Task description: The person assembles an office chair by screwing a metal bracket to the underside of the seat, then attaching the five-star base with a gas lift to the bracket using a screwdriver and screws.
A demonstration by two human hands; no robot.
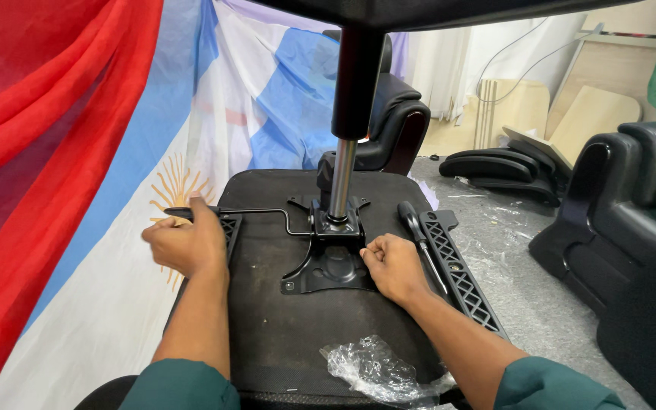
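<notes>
An upside-down black padded chair seat (282, 334) lies flat in front of the person. In its middle sits a black metal tilt plate (326, 269), and a shiny silver gas post (341, 178) stands straight up out of it, with a thick black sleeve on top.

The left hand (184, 244) rests at the left edge of the seat. Its fingers (162, 228) are curled tight around the end of a thin black bent lever rod (267, 212) that runs from the hand to the plate. The right hand (395, 266) sits just beside the right edge of the plate. Its fingers are curled in and press near the plate, but it looks like they hold nothing; the view is not clear there.

A black plastic armrest bracket with a criss-cross pattern (457, 266) lies along the right side of the seat. A crumpled clear plastic wrap (373, 370) lies on the near end of the seat. More black chair parts (616, 205) stand on the grey floor (525, 281) to the right. A red, blue and white cloth with a yellow sun (115, 190) hangs on the left.
</notes>
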